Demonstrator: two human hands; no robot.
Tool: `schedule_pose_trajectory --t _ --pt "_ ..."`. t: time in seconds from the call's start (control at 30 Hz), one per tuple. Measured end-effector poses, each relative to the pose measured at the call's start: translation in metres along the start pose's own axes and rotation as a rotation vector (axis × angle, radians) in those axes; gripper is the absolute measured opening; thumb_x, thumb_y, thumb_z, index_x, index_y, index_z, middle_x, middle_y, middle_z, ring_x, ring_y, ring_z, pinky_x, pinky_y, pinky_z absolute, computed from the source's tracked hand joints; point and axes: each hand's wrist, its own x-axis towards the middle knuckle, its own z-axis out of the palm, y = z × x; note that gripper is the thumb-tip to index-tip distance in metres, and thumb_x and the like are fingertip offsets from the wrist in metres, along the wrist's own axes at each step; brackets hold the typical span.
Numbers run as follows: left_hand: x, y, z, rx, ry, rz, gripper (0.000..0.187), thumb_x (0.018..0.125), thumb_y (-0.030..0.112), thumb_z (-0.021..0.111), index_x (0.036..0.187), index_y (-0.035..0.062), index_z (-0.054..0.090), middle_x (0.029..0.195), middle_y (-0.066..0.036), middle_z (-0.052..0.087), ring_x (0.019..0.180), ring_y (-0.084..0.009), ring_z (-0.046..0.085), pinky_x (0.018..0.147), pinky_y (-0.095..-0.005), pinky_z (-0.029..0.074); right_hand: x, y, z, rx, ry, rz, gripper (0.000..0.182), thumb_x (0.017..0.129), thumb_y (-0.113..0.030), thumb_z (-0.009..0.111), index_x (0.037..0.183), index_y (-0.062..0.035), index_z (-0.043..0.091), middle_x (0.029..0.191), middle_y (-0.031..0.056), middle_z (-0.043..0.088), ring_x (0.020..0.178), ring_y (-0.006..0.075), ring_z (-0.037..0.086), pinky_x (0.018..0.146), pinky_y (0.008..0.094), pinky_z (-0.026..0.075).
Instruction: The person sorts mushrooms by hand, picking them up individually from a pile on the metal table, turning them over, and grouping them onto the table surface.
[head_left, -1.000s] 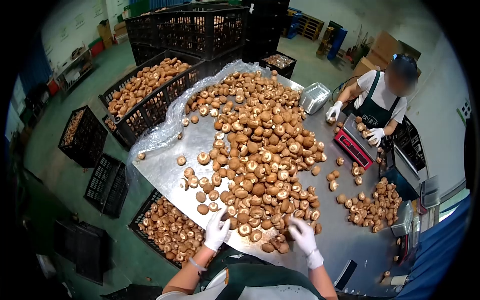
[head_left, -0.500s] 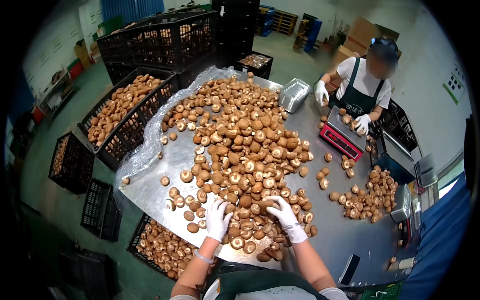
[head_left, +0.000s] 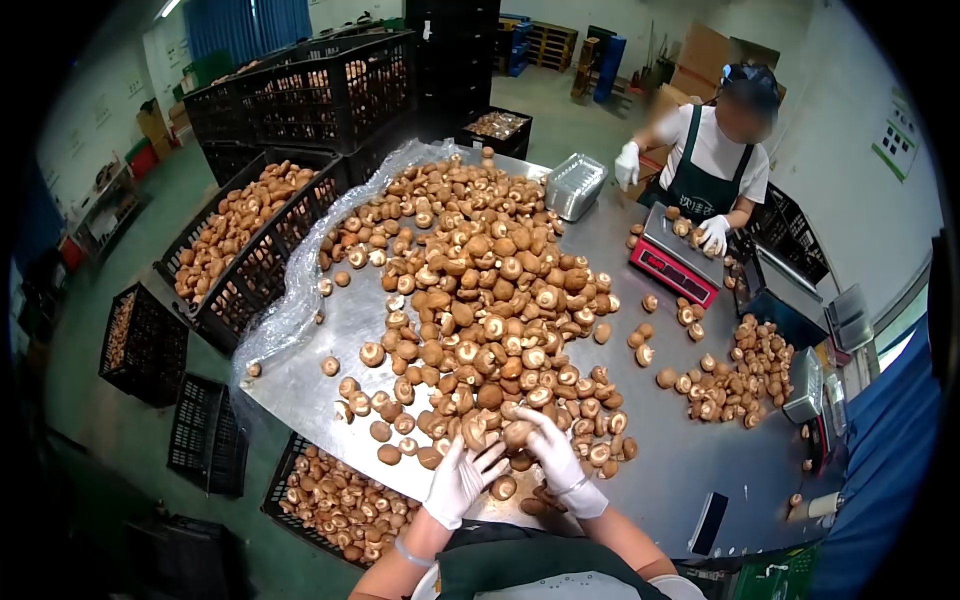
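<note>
A large heap of brown shiitake mushrooms [head_left: 490, 290] covers the middle of the metal table [head_left: 650, 440]. At the heap's near edge, my left hand [head_left: 460, 482] in a white glove is turned palm inward, with a mushroom [head_left: 474, 432] between its thumb and fingers; the lower fingers are spread. My gloved right hand [head_left: 556, 458] faces it, fingers curled round another mushroom [head_left: 518, 434]. The two hands are close together but apart. Loose mushrooms lie beneath and around them.
Across the table a co-worker in a dark apron has a gloved hand [head_left: 714, 235] at mushrooms on a red scale [head_left: 672, 262]. Clear plastic trays [head_left: 576, 186] stand at the far edge. Black crates [head_left: 250, 235] of mushrooms line the left; a smaller pile [head_left: 740, 375] lies right.
My hands have come closer together, lifting mushrooms from the heap's near edge. My left hand has turned palm inward. The co-worker's raised hand has moved away from the scale.
</note>
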Motion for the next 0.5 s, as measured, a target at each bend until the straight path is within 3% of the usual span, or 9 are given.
schedule_pose_trajectory --t 0.07,0.17,0.27,0.3,0.33,0.43,0.5 --pt "-0.003 -0.01 0.004 -0.046 0.041 -0.012 0.04 0.098 0.035 0.04 0.131 0.012 0.044 0.126 -0.01 0.054 0.114 -0.0275 0.054 0.097 -0.0488 0.044 -0.005 0.001 0.012 -0.006 -0.029 -0.072 0.05 0.09 -0.018 0.055 0.134 0.0005 0.04 0.133 0.0143 0.048 0.126 0.0233 0.044 0.106 0.0342 0.032" --pt "-0.004 -0.017 0.014 -0.133 -0.026 -0.062 0.036 0.099 0.03 0.041 0.128 0.0093 0.045 0.124 -0.011 0.054 0.109 -0.0252 0.057 0.092 -0.0419 0.049 -0.008 -0.002 0.016 -0.411 -0.041 -0.211 0.051 0.082 -0.009 0.064 0.13 -0.0043 0.046 0.129 0.0154 0.053 0.121 0.0279 0.05 0.101 0.0347 0.039" --pt "0.003 -0.017 0.005 -0.183 -0.125 0.0 0.031 0.099 0.022 0.042 0.126 0.0069 0.046 0.12 -0.012 0.056 0.105 -0.0242 0.059 0.088 -0.0372 0.052 -0.01 0.001 0.017 -0.474 0.026 -0.332 0.046 0.078 -0.008 0.07 0.121 -0.0054 0.053 0.129 0.0155 0.053 0.12 0.0263 0.051 0.1 0.0347 0.04" --pt "0.001 -0.02 0.008 -0.148 -0.05 0.07 0.028 0.098 0.015 0.043 0.124 0.0053 0.047 0.116 -0.012 0.058 0.104 -0.0239 0.06 0.087 -0.0358 0.053 -0.011 -0.001 0.018 -0.505 0.089 -0.325 0.037 0.075 -0.008 0.073 0.11 -0.0057 0.058 0.127 0.0147 0.053 0.12 0.0257 0.051 0.099 0.0351 0.041" --pt "-0.002 -0.017 0.022 -0.128 -0.028 0.097 0.028 0.098 0.013 0.043 0.124 0.0054 0.046 0.116 -0.012 0.057 0.103 -0.0238 0.06 0.087 -0.0356 0.053 -0.011 -0.001 0.016 -0.513 0.106 -0.331 0.037 0.075 -0.008 0.073 0.11 -0.0057 0.058 0.127 0.0147 0.053 0.12 0.0257 0.051 0.099 0.0351 0.041" --pt "-0.01 -0.019 0.018 -0.093 -0.009 0.073 0.029 0.097 0.01 0.046 0.125 0.0139 0.042 0.124 -0.008 0.052 0.111 -0.0216 0.053 0.094 -0.0396 0.047 -0.014 0.012 0.014 0.013 0.153 -0.196 0.024 0.077 -0.007 0.071 0.098 -0.0038 0.059 0.124 0.0133 0.052 0.115 0.0242 0.052 0.098 0.0366 0.041" --pt "0.003 -0.025 0.011 -0.063 0.002 0.018 0.027 0.096 0.009 0.047 0.122 0.0141 0.043 0.123 -0.008 0.051 0.115 -0.0241 0.05 0.1 -0.0428 0.041 -0.013 0.012 0.003 -0.112 0.115 -0.155 0.022 0.08 -0.007 0.068 0.099 -0.0043 0.059 0.126 0.0142 0.053 0.117 0.0237 0.05 0.098 0.0361 0.041"
